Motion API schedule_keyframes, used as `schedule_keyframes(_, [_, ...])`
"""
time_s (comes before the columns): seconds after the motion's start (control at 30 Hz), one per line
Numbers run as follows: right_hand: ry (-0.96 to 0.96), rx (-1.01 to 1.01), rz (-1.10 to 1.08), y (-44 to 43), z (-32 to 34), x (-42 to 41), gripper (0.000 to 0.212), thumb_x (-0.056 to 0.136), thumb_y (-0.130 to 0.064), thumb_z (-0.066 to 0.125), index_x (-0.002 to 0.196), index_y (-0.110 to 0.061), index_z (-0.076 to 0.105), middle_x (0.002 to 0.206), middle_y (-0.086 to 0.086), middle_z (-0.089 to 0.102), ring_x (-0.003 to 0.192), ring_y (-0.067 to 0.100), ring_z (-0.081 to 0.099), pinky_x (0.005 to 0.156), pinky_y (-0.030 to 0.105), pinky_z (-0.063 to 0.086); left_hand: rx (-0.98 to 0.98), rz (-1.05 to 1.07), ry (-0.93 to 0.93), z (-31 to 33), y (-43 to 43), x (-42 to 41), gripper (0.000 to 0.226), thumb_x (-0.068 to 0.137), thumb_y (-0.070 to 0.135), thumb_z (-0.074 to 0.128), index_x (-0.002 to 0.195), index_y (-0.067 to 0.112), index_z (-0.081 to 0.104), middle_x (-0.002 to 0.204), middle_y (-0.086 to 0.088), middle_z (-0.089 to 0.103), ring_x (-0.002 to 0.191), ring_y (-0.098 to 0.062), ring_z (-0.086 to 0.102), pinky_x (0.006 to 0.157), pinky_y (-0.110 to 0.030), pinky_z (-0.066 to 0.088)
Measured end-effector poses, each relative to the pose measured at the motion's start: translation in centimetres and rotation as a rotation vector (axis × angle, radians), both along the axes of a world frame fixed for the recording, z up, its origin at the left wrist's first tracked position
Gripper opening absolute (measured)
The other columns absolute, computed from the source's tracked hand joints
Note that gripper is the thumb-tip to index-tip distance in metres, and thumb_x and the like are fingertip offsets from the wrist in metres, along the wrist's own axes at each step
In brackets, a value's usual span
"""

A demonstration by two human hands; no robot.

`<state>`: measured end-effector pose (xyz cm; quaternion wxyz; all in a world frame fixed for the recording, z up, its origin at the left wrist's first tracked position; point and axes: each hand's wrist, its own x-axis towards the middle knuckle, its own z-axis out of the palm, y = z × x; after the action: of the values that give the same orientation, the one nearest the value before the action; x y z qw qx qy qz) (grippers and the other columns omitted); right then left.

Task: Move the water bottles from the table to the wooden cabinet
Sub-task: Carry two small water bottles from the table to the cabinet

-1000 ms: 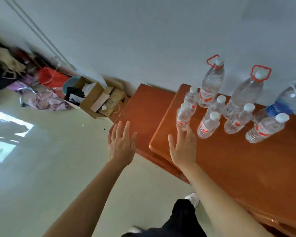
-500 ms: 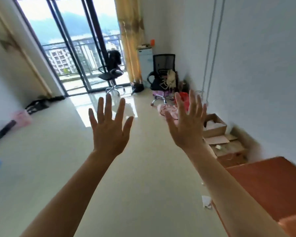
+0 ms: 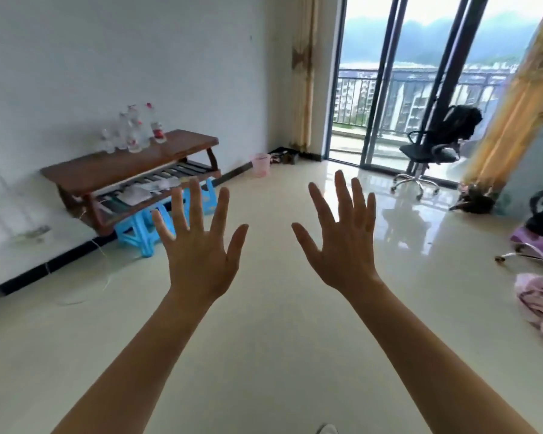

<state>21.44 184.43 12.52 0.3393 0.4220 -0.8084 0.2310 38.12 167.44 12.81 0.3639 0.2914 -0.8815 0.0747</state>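
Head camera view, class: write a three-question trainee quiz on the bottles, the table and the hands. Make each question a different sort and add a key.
1. Multiple choice: where do the clear plastic water bottles stand?
A. On top of the brown wooden table
B. On its slatted lower shelf
C. On the floor

2. True or false: the left hand and the right hand each grip a bottle.

3. Fill in the blank: the blue plastic stools stand ____ the table.

Key: 1 A; 2 false, both hands are raised with fingers spread and hold nothing; 3 under.
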Motion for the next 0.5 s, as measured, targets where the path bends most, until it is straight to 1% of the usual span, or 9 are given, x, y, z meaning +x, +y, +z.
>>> schedule_keyframes(0.1, [-0.01, -0.014, 0.075, -8.4, -1.0, -3.6, 0.072, 0.102, -0.065, 0.029, 0.161, -0.025, 0.028, 0.17, 0.016, 0.01, 0.156, 0.04, 0.008, 0.121, 0.067, 0.014, 0.005, 0.094, -0.02, -0.7, -6.6, -2.4, 0.069, 0.101, 0.064, 0.016, 0.161, 0.03, 0.015, 0.169, -0.013, 0.002, 0.155, -0.037, 0.002, 0.117, -0.07, 0.006])
schedule_keyframes(0.2, [-0.008, -0.013, 0.141, -17.1, -1.3, -9.0, 0.072, 0.101, -0.066, 0.027, 0.161, -0.027, 0.022, 0.17, 0.016, 0.007, 0.157, 0.039, 0.005, 0.122, 0.066, 0.012, -0.004, 0.157, -0.042, -0.1, -14.4, -7.1, 0.069, 0.101, 0.064, 0.014, 0.161, 0.03, 0.016, 0.168, -0.014, 0.003, 0.155, -0.037, 0.002, 0.117, -0.07, 0.007])
schedule_keyframes(0.37, [-0.08, -0.063, 0.181, -29.1, 0.9, -17.6, 0.073, 0.1, -0.067, 0.029, 0.162, -0.029, 0.017, 0.17, 0.016, 0.007, 0.157, 0.039, 0.004, 0.122, 0.065, 0.011, -0.014, 0.23, -0.034, 3.4, -25.7, -15.0, 0.069, 0.102, 0.063, 0.014, 0.16, 0.026, 0.021, 0.168, -0.016, 0.007, 0.154, -0.038, 0.007, 0.117, -0.07, 0.01])
schedule_keyframes(0.5, [-0.101, -0.048, 0.277, -39.6, 2.9, -21.5, 0.073, 0.101, -0.066, 0.029, 0.163, -0.028, 0.02, 0.171, 0.015, 0.004, 0.157, 0.037, 0.001, 0.124, 0.063, 0.009, -0.053, 0.315, -0.03, 4.2, -34.4, -16.4, 0.067, 0.103, 0.06, 0.023, 0.16, 0.026, 0.02, 0.168, -0.015, 0.005, 0.154, -0.038, 0.005, 0.117, -0.07, 0.009])
